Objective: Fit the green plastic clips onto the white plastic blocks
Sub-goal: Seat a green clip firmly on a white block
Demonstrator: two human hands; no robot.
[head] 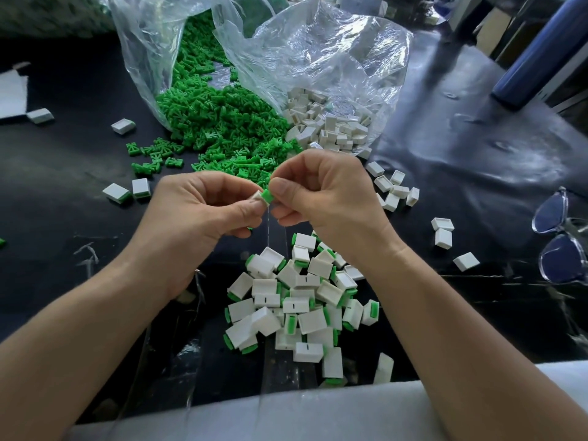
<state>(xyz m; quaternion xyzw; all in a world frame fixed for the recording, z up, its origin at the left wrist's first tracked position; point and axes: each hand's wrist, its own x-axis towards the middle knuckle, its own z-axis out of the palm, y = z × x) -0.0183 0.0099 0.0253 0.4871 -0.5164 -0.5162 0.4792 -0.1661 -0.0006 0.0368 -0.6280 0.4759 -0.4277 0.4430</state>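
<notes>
While I sit at its near edge, a black table [79,90] fills the view. Toward the far edge, two clear plastic bags lie open on their sides. The left bag [152,43] spills a wide heap of green clips [210,116] toward the table's middle. The right bag [334,58] holds bare white blocks [331,128], which touch the green heap. Close to the near edge, between my forearms, lies a pile of finished blocks [299,300], white with green showing at their ends. A dark blue bottle [541,52] is at the far right corner.

My left hand [203,211] and right hand [331,192] meet above the table's middle, between the green heap and the finished pile. A pair of clear-framed glasses [560,237] rests at the right edge. Loose blocks [391,192] lie scattered to either side of my hands.

My left thumb and fingers are curled, pinching one small block [256,195], mostly hidden. My right thumb and forefinger pinch one clip [266,196], which touches the block's end. I cannot tell how far in it sits.
</notes>
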